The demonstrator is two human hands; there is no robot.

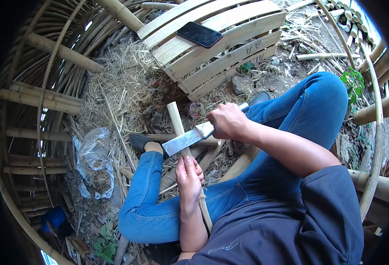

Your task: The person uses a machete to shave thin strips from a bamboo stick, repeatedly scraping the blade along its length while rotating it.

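Observation:
My right hand (pixel 229 122) is wrapped round the handle of a broad, flat-bladed knife (pixel 183 142). The blade lies across a pale wooden stick (pixel 175 118), touching or nearly touching it. My left hand (pixel 189 177) grips that stick below the blade, thumb along it. The stick's upper end points away from me, and its lower part runs down past my left wrist toward my lap. The handle's end shows beyond my right fist. Whether the edge bites into the wood cannot be made out.
A slatted wooden crate (pixel 223 66) stands ahead with a phone (pixel 199 34) on top. Bamboo poles (pixel 66 52) form the wall at left. Straw (pixel 115 84) and a clear plastic bag (pixel 94 145) lie on the ground. More cut bamboo (pixel 353 22) is stacked at far right.

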